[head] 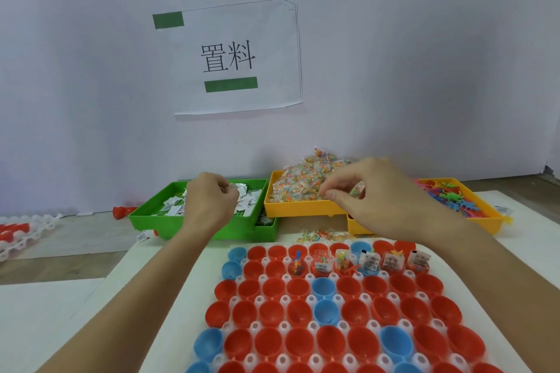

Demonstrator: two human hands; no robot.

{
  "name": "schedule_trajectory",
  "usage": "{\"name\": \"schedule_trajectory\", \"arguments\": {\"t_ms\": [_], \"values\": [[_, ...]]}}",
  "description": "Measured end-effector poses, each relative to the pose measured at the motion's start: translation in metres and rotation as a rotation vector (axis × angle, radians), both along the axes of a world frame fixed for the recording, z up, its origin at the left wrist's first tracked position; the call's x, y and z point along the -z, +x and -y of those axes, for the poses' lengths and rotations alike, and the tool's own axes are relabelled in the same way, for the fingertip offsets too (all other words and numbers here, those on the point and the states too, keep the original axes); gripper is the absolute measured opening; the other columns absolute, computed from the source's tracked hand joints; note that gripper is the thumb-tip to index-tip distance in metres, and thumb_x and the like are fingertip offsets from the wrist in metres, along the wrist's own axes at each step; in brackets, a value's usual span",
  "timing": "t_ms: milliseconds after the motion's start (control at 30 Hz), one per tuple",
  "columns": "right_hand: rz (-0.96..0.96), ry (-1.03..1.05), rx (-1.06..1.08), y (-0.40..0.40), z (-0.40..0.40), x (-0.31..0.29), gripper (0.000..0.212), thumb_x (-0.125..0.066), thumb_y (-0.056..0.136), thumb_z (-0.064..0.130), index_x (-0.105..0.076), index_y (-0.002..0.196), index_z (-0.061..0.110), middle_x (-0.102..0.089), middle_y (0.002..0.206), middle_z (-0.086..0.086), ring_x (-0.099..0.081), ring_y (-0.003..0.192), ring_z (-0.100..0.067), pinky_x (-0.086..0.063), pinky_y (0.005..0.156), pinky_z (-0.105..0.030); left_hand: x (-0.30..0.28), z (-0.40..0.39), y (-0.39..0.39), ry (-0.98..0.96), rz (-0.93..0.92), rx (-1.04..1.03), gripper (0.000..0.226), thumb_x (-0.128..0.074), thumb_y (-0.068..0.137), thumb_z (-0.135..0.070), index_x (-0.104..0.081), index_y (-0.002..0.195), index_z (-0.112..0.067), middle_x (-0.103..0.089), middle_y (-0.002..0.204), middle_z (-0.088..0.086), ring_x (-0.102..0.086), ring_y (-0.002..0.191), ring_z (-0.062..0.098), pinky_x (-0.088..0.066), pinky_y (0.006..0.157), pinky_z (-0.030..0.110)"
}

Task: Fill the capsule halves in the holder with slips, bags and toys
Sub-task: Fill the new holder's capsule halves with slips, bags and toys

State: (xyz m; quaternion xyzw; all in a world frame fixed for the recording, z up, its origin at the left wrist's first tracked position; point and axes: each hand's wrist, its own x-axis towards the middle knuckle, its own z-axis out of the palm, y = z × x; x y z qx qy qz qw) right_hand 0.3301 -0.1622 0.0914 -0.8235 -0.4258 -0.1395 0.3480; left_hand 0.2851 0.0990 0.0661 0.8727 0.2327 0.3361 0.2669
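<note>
Capsule halves (303,339) sit in the white holder (285,325) nearest the viewer. Left hand (209,206) fingers curl around slips (242,191) over the green tray (145,218). Right hand (375,200) pinches a bag (357,191) above the yellow tray (291,209). Toy tray (481,209) at right; both trays border the holder's far edge.
</note>
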Motion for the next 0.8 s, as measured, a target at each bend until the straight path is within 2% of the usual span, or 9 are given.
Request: {"name": "schedule_trajectory", "arguments": {"t_ms": [100,167,200,267,367,467,600,700,800], "values": [[-0.007,-0.026,-0.013,-0.002,-0.005,0.004,0.015,-0.066,0.092,0.021,-0.078,0.092,0.028,-0.073,0.086,0.015,-0.058,0.090,0.008,-0.039,0.070,-0.001,-0.001,0.021,-0.024,-0.202,0.034,0.096,0.014,-0.067,0.089,-0.020,-0.073,0.078,-0.016,-0.072,0.065,-0.002,-0.061,0.055,0.010,-0.038,0.049,0.020],[-0.028,-0.049,-0.019,-0.005,-0.009,0.008,0.014,-0.064,0.094,0.024,-0.078,0.095,0.029,-0.072,0.088,0.016,-0.059,0.090,0.008,-0.042,0.071,-0.003,-0.003,0.037,-0.038,-0.326,0.015,0.248,0.007,-0.067,0.089,-0.018,-0.073,0.085,-0.019,-0.074,0.069,-0.004,-0.063,0.056,0.003,-0.041,0.056,0.019],[-0.040,-0.060,-0.019,-0.006,-0.010,0.010,0.014,-0.064,0.094,0.026,-0.077,0.095,0.030,-0.072,0.088,0.017,-0.060,0.088,0.008,-0.045,0.072,-0.006,-0.004,0.044,-0.043,-0.366,-0.008,0.332,0.006,-0.067,0.090,-0.016,-0.072,0.088,-0.018,-0.075,0.073,-0.002,-0.063,0.057,0.004,-0.042,0.060,0.022],[-0.077,-0.071,-0.036,-0.009,-0.015,0.011,0.014,-0.063,0.094,0.032,-0.076,0.092,0.034,-0.071,0.087,0.018,-0.062,0.085,0.006,-0.050,0.076,-0.014,-0.008,0.057,-0.050,-0.412,-0.062,0.498,0.004,-0.067,0.091,-0.015,-0.072,0.091,-0.014,-0.076,0.078,0.003,-0.061,0.060,0.009,-0.043,0.062,0.024],[-0.155,-0.040,-0.091,-0.016,-0.021,0.011,0.010,-0.065,0.092,0.038,-0.074,0.088,0.039,-0.073,0.086,0.018,-0.067,0.084,0.004,-0.055,0.080,-0.024,-0.012,0.069,-0.057,-0.373,-0.133,0.670,0.007,-0.068,0.091,-0.016,-0.073,0.088,-0.013,-0.075,0.078,0.006,-0.064,0.065,0.010,-0.043,0.059,0.017],[-0.170,-0.039,-0.116,-0.021,-0.024,0.014,0.009,-0.069,0.091,0.030,-0.076,0.086,0.031,-0.074,0.077,0.016,-0.069,0.076,0.003,-0.058,0.076,-0.023,-0.010,0.071,-0.062,-0.301,-0.160,0.692,0.008,-0.070,0.090,-0.014,-0.078,0.088,-0.012,-0.071,0.069,0.002,-0.060,0.059,0.003,-0.042,0.055,0.014],[-0.206,-0.049,-0.118,-0.026,-0.027,0.017,0.009,-0.071,0.090,0.026,-0.075,0.082,0.026,-0.074,0.069,0.011,-0.069,0.063,0.001,-0.054,0.065,-0.013,-0.008,0.066,-0.064,-0.277,-0.159,0.658,0.008,-0.074,0.087,-0.018,-0.081,0.086,-0.015,-0.069,0.069,0.002,-0.051,0.059,0.005,-0.045,0.059,0.021],[-0.171,-0.054,-0.073,-0.025,-0.028,0.018,0.006,-0.074,0.087,0.027,-0.076,0.082,0.029,-0.073,0.071,0.015,-0.068,0.069,0.004,-0.055,0.069,-0.015,-0.005,0.065,-0.063,-0.282,-0.155,0.640,0.004,-0.078,0.084,-0.017,-0.081,0.085,-0.018,-0.076,0.076,0.002,-0.062,0.067,0.009,-0.052,0.068,0.026],[-0.154,-0.058,-0.061,-0.025,-0.030,0.020,0.010,-0.076,0.086,0.021,-0.077,0.080,0.030,-0.072,0.073,0.016,-0.066,0.074,0.007,-0.052,0.069,-0.010,0.000,0.064,-0.060,-0.260,-0.180,0.617,0.005,-0.081,0.079,-0.012,-0.080,0.082,-0.017,-0.076,0.075,-0.002,-0.067,0.069,0.005,-0.053,0.068,0.021]]}}
